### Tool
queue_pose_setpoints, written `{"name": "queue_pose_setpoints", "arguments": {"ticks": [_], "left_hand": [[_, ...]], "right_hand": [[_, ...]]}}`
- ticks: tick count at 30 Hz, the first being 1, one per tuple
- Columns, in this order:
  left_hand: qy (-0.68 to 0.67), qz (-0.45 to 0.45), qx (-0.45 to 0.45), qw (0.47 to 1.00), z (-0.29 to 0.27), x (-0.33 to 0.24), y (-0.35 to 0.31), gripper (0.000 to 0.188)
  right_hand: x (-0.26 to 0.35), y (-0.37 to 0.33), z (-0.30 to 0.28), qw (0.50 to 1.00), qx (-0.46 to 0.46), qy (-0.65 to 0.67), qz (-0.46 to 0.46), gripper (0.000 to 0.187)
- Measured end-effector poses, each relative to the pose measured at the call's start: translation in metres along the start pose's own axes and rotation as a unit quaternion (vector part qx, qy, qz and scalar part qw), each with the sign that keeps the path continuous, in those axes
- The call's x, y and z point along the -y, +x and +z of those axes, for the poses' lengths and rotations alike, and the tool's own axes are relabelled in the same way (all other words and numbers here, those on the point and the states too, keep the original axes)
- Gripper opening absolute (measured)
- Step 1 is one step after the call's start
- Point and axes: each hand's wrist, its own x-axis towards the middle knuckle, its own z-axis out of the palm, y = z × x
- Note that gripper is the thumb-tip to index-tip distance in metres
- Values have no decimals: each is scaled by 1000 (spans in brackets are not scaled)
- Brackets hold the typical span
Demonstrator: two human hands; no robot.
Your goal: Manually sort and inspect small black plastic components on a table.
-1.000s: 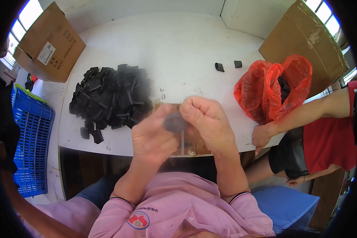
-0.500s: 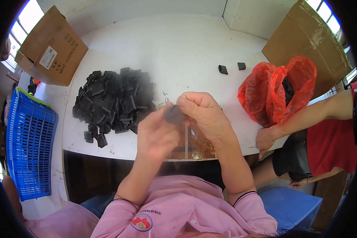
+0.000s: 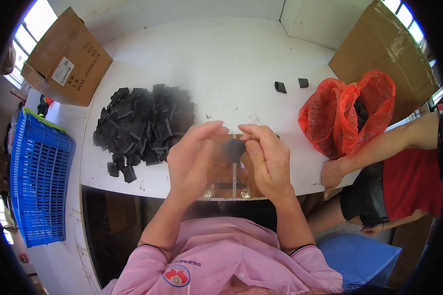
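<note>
Held a small dark piece (image 3: 234, 150) in the right hand (image 3: 270, 164), pinched near its upper right edge between thumb and fingers, above a brown taped panel (image 3: 217, 192) at the near edge of the white bench (image 3: 231, 64). Had the left hand (image 3: 189, 160) opened and released just left of that piece, fingers stretched toward the right hand, somewhat blurred; could not tell the piece's exact form, also for blur. Saw a big heap of flat black pieces (image 3: 138, 123) on the bench to the left, beyond the left hand, with a few strays at its near edge. Found two loose black pieces (image 3: 280, 87) farther back on the right, near an opened red plastic bag (image 3: 325, 115) with dark contents. Noticed a co-worker's hand (image 3: 332, 173) at the bench edge beside the bag, cardboard boxes (image 3: 71, 54) on both sides, and a blue plastic basket (image 3: 42, 182) at far left.
</note>
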Motion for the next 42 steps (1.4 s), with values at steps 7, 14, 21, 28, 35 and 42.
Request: {"name": "queue_pose_setpoints", "arguments": {"ticks": [7, 14, 21, 28, 35, 42], "left_hand": [[96, 100, 38, 990, -1, -1, 2, 21], [162, 132, 70, 975, 3, 0, 11, 22], [113, 93, -9, 989, 2, 4, 4, 6], [22, 25, 31, 999, -3, 15, 9, 8], [95, 109, 8, 989, 8, 1, 2, 15], [-195, -47, -67, 977, 3, -2, 1, 12]], "right_hand": [[15, 2, -4, 996, 74, 39, -40, 32], [-3, -2, 17, 993, -29, 7, -114, 15], [19, -4, 19, 999, -22, 24, -35, 14], [10, -1, 14, 998, 33, -18, -46, 14], [-8, -11, 33, 981, -102, -60, -153, 16], [17, -8, 23, 989, -33, 134, 51, 24]]}}
